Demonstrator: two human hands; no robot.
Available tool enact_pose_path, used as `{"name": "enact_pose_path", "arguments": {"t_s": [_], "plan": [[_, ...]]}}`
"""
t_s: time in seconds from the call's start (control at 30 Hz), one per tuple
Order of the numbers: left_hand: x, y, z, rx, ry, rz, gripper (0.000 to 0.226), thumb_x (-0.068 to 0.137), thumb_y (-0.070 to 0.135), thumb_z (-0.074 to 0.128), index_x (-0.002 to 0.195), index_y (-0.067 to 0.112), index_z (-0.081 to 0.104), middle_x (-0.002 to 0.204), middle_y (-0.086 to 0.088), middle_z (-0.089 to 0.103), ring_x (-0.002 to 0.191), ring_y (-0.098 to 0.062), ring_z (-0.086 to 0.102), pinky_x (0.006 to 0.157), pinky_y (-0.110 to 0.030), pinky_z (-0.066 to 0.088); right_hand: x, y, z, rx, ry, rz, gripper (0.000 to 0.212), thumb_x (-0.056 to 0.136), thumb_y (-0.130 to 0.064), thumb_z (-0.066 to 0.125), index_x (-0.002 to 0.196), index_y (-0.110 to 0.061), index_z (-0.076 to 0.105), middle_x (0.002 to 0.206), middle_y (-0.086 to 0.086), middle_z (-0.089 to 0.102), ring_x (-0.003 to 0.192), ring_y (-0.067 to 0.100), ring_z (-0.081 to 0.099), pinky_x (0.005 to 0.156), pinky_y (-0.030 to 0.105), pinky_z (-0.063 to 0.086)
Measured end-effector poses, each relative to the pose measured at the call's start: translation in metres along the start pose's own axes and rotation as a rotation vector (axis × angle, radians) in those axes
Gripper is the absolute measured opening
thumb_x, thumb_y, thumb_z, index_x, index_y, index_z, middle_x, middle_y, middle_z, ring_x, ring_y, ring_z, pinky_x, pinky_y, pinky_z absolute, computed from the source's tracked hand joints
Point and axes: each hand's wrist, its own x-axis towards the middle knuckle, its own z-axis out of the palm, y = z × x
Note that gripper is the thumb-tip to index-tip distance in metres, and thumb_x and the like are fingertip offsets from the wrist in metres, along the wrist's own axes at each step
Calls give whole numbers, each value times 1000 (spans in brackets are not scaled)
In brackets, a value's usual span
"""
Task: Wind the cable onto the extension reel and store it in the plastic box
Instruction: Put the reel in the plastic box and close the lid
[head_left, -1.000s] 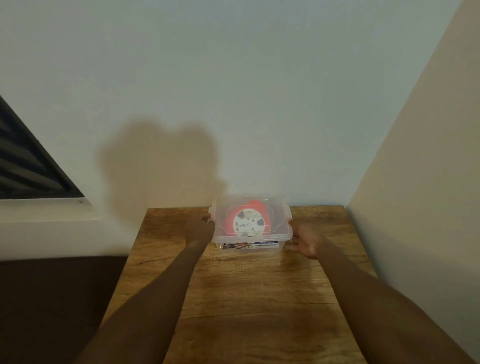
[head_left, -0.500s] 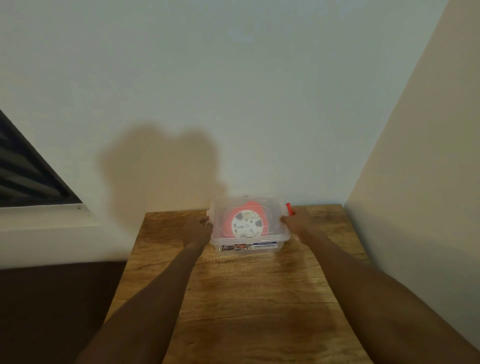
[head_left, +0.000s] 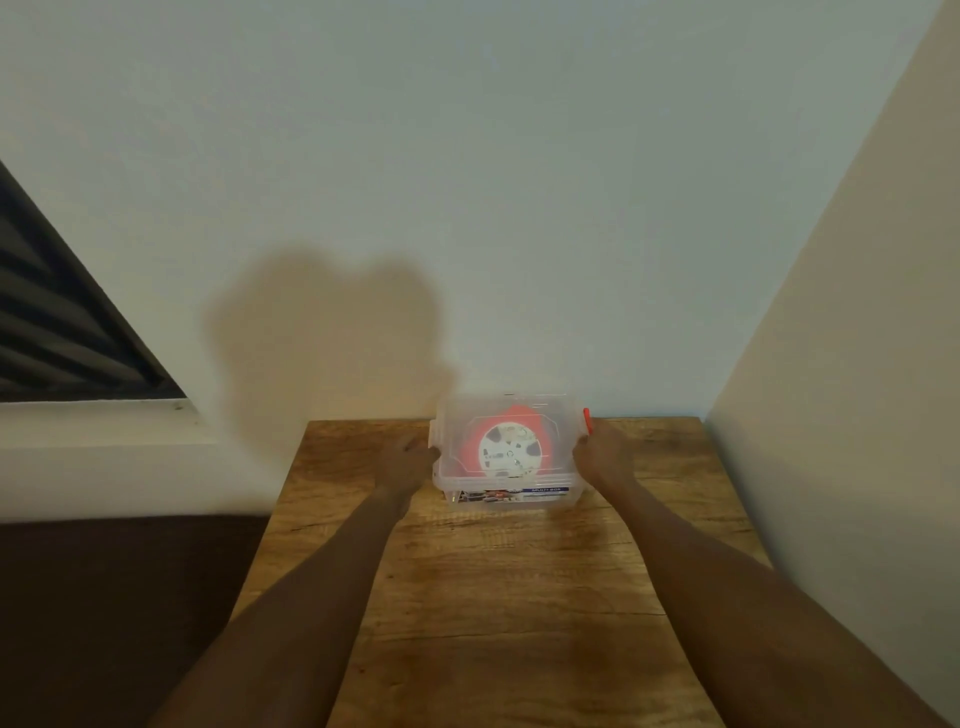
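The plastic box (head_left: 506, 488) stands against the back wall (head_left: 519, 208); the side wall (head_left: 841, 364) bounds the table (head_left: 493, 597) rightward, whose near half lies bare.

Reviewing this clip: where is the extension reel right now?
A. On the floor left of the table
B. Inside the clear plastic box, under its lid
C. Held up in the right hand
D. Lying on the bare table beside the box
B: the reel shows red and white through the closed lid of the plastic box, which stands on the table.

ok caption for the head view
Both hands, left and right, hold the lidded box containing the reel.
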Motion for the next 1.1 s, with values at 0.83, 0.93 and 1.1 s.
{"name": "enact_pose_path", "arguments": {"t_s": [0.83,0.93,1.1], "plan": [[-2,18,7,-97,-135,33,45,87,-7,68,131,-2,62,118,-14,68,100,-32,65,74,-37,58,-5,-2,-1,-34,-6,-23,23,101,-17,46,113,-12,65,106,7,70,78,21,59,71,33,53],[-4,13,13,-23,-68,66,48,85,-11,65,133,-1,61,112,-14,66,101,-34,64,78,-37,54,-7,-4,-2,-27,-9,-17,22,100,-17,48,113,-11,65,107,8,69,81,22,61,72,34,53],[-8,17,18,293,45,180,37,91,0,57,127,2,65,100,-12,68,88,-31,65,73,-37,57,-5,-4,-3,-34,-24,-27,25,99,-12,47,118,-8,62,111,11,68,95,28,64,77,35,52]]}}
